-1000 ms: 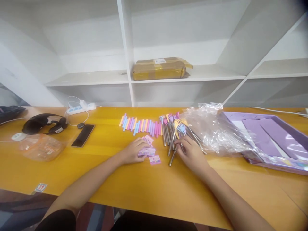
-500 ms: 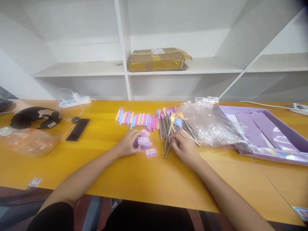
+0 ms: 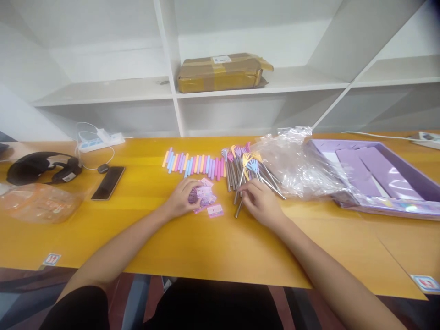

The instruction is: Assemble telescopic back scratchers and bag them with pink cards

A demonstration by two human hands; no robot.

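Rod bunch: many metal rods with coloured hand-shaped heads (image 3: 253,166) lie together on the tabletop (image 3: 206,247), overlapping, heads mostly away from the person; this bunch is my landmark.
Right hand: the right hand (image 3: 241,190) is at the near ends of the bunch, its fingers bent beside one rod (image 3: 238,210) which sticks out toward the person. If they pinch this rod or only touch it, I cannot tell.
Pink cards: a small pile of printed pink cards (image 3: 205,192) is to the near left of the bunch, and one loose card (image 3: 215,211) lies just beside the pile.
Left hand: the left hand (image 3: 184,197) is on the far side of the cards from the bunch, its fingers curled around the pile and seeming to grasp it.
Step in hand: I judge it is keeping the cards together while singling out one rod.
Next move: it seems to call for a sure pinch on that rod, without dragging its neighbours.
Coloured sticks: the row of sticks (image 3: 192,166) extends left from the bunch.
Clear bag: the crumpled bag (image 3: 299,165) lies just right of the bunch.
Purple tray: the tray (image 3: 409,169) is farther right of the bunch, beyond the bag.
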